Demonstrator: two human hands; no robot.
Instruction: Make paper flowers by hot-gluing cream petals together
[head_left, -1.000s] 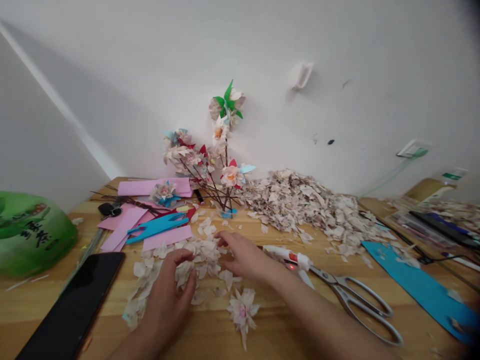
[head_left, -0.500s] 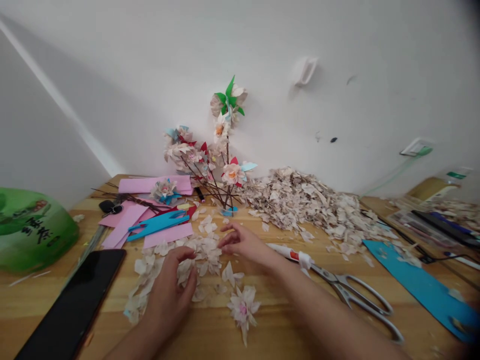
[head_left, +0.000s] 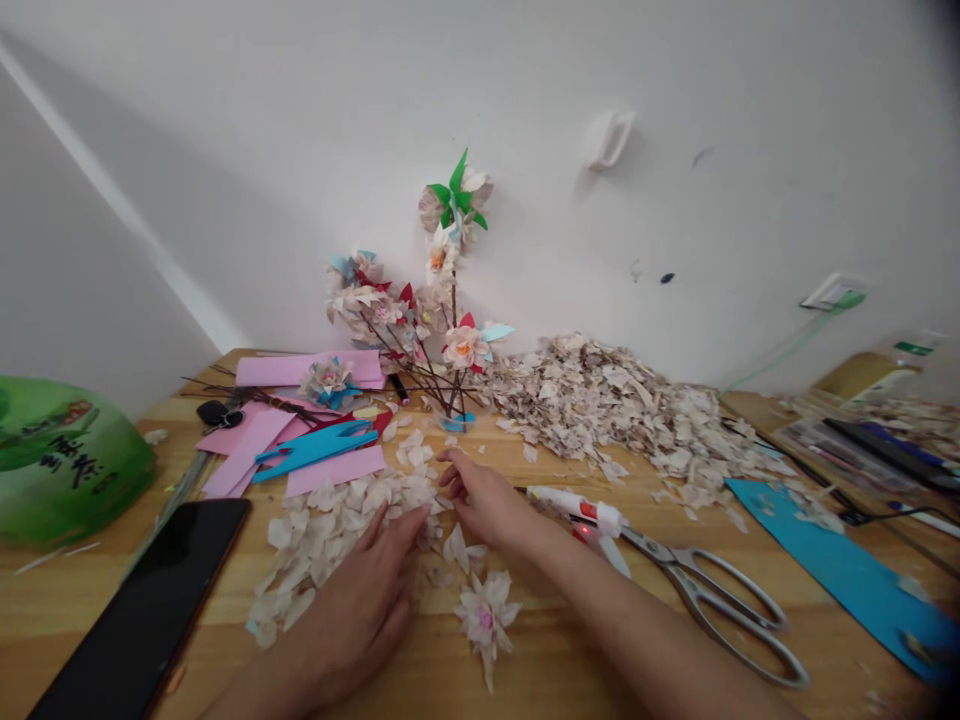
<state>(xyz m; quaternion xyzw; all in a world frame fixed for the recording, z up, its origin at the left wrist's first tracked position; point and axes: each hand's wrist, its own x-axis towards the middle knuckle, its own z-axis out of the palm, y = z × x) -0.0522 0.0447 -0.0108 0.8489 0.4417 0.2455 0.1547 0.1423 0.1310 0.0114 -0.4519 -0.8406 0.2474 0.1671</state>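
Note:
My left hand (head_left: 358, 612) lies flat on the wooden table (head_left: 420, 670), fingers stretched toward a scatter of pale paper petals (head_left: 330, 525). My right hand (head_left: 480, 500) rests just right of it with its fingers curled down on the petals at the scatter's far edge; whether it holds one is hidden. A finished pale flower with a pink centre (head_left: 486, 615) lies on the table between my forearms. A white glue gun (head_left: 577, 505) with a red light lies beside my right wrist.
Large steel scissors (head_left: 712, 600) lie at the right, next to blue paper (head_left: 847, 575). A heap of paper scraps (head_left: 615, 405) and a bunch of paper flowers on sticks (head_left: 435, 310) stand by the wall. Pink and blue paper strips (head_left: 300, 445), a black phone (head_left: 142, 610) and a green bag (head_left: 64, 460) are at the left.
My left hand has uncurled from a bunch of petals and now lies flat, reaching right. My right hand drew back toward me slightly and settled on the petals.

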